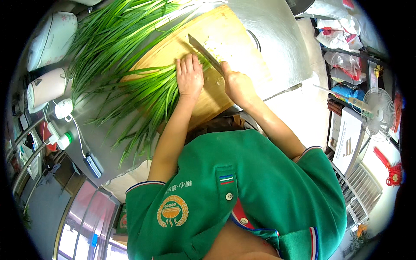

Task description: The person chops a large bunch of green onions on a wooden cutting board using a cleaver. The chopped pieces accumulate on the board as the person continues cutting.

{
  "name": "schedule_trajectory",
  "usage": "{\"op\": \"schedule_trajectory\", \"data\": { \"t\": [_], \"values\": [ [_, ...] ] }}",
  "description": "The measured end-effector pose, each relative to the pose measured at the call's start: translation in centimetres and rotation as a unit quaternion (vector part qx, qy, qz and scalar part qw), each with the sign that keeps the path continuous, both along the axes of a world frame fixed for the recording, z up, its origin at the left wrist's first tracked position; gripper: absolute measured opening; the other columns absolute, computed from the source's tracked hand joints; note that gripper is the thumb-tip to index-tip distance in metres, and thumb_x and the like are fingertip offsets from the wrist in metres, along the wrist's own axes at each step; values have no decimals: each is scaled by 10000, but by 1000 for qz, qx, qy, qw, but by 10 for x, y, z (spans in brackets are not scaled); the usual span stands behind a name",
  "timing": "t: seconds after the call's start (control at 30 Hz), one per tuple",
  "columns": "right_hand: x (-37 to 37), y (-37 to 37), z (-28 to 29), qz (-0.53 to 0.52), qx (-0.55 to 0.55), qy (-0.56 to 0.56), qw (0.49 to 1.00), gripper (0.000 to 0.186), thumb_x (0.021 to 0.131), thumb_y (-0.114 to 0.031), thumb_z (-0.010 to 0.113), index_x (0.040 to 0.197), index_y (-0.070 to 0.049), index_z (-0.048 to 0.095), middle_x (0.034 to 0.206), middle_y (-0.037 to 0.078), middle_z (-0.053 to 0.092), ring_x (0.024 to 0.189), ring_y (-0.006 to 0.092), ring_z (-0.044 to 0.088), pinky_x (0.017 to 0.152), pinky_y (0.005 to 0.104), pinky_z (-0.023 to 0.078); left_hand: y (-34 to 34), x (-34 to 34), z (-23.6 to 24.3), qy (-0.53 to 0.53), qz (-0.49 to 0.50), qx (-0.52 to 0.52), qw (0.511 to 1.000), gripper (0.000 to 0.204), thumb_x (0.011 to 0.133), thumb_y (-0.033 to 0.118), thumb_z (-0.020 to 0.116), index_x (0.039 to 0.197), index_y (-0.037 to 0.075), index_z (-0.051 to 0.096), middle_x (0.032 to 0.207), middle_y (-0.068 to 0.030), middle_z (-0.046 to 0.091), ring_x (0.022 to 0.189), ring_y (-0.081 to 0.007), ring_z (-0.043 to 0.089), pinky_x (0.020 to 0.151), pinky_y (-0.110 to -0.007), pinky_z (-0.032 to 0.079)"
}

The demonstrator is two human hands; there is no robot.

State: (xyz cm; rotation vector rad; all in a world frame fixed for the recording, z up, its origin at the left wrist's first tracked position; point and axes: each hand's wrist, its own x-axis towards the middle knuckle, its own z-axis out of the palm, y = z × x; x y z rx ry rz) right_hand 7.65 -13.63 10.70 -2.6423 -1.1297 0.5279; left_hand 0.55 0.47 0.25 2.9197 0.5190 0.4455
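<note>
My left hand (190,79) presses down on a bunch of long garlic chives (159,86), fingers together across its cut end. The leaves fan out to the left, past the edge of the wooden cutting board (227,30). In my right hand (240,89) is the handle of a kitchen knife (206,54). Its long blade slants across the board, just right of my left fingertips. Small chopped bits (214,45) are scattered on the wood beyond the blade. A larger heap of chives (117,41) lies at the far left, partly alongside the board.
The board rests on a metal table (277,47). Along the left stand a lidded container (54,41), a white canister (45,89), a white cup (64,108) and a phone (92,165) on a cable. At the right are a fan (378,113) and shelves of bagged goods (344,37).
</note>
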Motion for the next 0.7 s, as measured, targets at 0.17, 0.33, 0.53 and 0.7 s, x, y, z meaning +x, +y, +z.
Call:
{"op": "schedule_trajectory", "data": {
  "t": [0.17,0.33,0.53,0.7],
  "values": [
    [-9,3,-17,49,-50,-65,995,409,800,-25,530,1199,7,449,643,101,634,591,265,650,510,356,516,2,-5,-9,-43,-9,-27,999,276,854,172,556,1104,57,576,1144,-91,573,1050,-291,525,947,-403,410],
    [-2,22,-33,79,-60,-76,992,413,802,-18,520,1206,12,438,644,117,626,586,260,648,505,353,519,-1,-3,-13,-8,8,-22,1000,232,849,168,524,1050,81,603,1142,-52,576,1019,-257,531,871,-368,425],
    [5,12,-37,62,-8,-64,996,401,795,-31,527,1184,10,437,643,148,619,580,293,638,495,379,508,2,1,-14,-49,36,-17,998,228,828,155,568,1052,128,598,1108,-25,577,1013,-222,534,838,-341,430],
    [-4,6,-9,65,-34,-32,997,358,796,-21,509,1150,-17,458,639,145,622,579,302,632,504,377,504,0,-1,-16,-34,33,-26,999,233,814,149,568,1041,110,602,1083,-28,582,979,-227,538,821,-348,434]
  ]
}}
